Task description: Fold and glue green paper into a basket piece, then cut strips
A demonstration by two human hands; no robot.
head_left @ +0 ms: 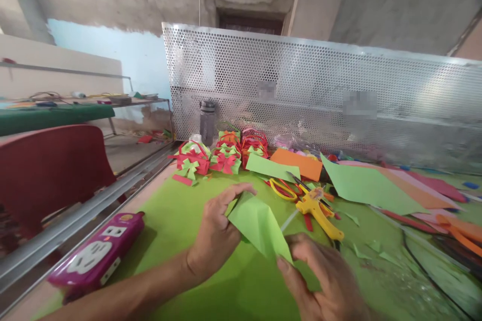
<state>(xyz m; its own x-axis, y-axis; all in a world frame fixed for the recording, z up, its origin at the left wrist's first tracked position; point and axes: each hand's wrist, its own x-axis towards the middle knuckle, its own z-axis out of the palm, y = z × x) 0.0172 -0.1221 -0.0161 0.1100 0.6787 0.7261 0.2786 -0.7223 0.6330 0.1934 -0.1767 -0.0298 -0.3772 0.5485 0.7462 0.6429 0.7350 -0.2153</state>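
Observation:
A creased sheet of light green paper (259, 225) is held up over the green table, between both hands. My left hand (218, 225) grips its upper left end, thumb and fingers closed on the edge. At the lower right corner, my right hand (320, 271) pinches the paper between thumb and forefinger. Just beyond the right hand lie a yellow glue gun (318, 213) and yellow-handled scissors (283, 189). Behind the sheet stand several small red and green paper baskets (226, 158) with paper bows. A flat green paper strip (274, 166) rests beside them.
A purple power strip (100, 253) lies at the left table edge. A grey bottle (207, 123) stands against the perforated metal screen (301, 75). Green paper sheets (369, 185), an orange sheet (297, 163) and a black cable (425, 271) with scraps cover the right side. A red chair (56, 175) is at left.

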